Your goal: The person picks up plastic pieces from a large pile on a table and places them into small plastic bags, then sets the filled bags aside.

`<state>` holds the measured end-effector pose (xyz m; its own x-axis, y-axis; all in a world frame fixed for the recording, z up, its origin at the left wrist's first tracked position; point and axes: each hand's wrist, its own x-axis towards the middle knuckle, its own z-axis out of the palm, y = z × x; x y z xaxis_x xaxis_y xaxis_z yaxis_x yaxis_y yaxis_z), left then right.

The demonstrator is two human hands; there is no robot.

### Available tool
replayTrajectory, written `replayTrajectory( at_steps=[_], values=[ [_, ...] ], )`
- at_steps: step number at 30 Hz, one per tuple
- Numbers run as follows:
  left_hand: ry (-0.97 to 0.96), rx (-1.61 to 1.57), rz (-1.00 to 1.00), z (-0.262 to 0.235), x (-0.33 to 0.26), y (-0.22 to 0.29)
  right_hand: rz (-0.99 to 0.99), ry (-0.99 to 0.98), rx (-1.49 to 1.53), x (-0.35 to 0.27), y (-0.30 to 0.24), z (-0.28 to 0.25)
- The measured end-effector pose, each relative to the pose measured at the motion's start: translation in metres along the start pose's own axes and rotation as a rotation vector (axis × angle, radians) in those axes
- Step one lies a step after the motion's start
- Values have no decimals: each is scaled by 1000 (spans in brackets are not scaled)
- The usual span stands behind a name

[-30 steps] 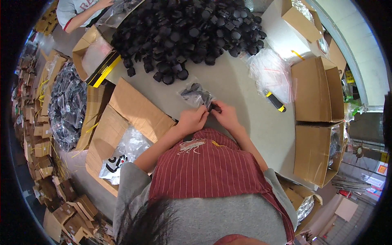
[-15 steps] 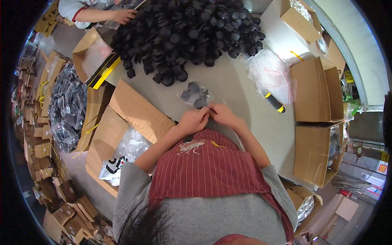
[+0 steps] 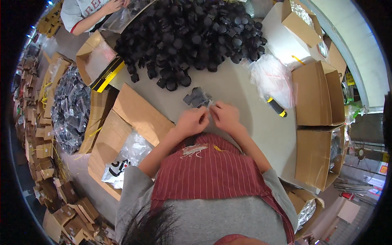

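Observation:
A small clear plastic bag (image 3: 197, 97) with dark flat parts in it lies on the grey table just beyond my hands. My left hand (image 3: 192, 121) is closed, its thumb and fingers pinching the near edge of the bag. Beside it my right hand (image 3: 226, 116) also pinches that edge, a short gap from the left. The fingertips partly hide the bag's mouth. Farther off, a large heap of black plastic parts (image 3: 183, 45), many with round ends, covers the back of the table.
A stack of clear bags (image 3: 272, 77) and a yellow-black utility knife (image 3: 277, 108) lie at right, near open cartons (image 3: 312, 98). At left are a carton of bagged parts (image 3: 71, 110), an open box with plastic (image 3: 132, 151), and a co-worker's arm (image 3: 92, 21) at the far left.
The bag has bunched up, with its parts closer together. My hands have shifted slightly and still pinch its edge. The co-worker's hand has drawn back from the heap.

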<state>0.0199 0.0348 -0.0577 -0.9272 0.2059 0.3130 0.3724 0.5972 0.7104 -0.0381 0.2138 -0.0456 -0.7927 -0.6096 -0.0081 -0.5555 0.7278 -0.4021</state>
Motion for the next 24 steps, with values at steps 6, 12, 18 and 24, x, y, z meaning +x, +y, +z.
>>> replayTrajectory(
  at_steps=[6, 12, 18, 24],
  values=[
    [61, 225, 100, -58, 22, 27, -433, 288, -311, -6, 3, -49],
    [72, 325, 94, -82, 31, 28, -631, 86, -109, -16, -10, -56],
    [-64, 247, -276, -74, 15, 31, -583, 231, -72, -23, -15, -63],
    [6, -31, -355, -75, 15, 47, -451, 281, 22, -20, -30, -67]
  ],
)
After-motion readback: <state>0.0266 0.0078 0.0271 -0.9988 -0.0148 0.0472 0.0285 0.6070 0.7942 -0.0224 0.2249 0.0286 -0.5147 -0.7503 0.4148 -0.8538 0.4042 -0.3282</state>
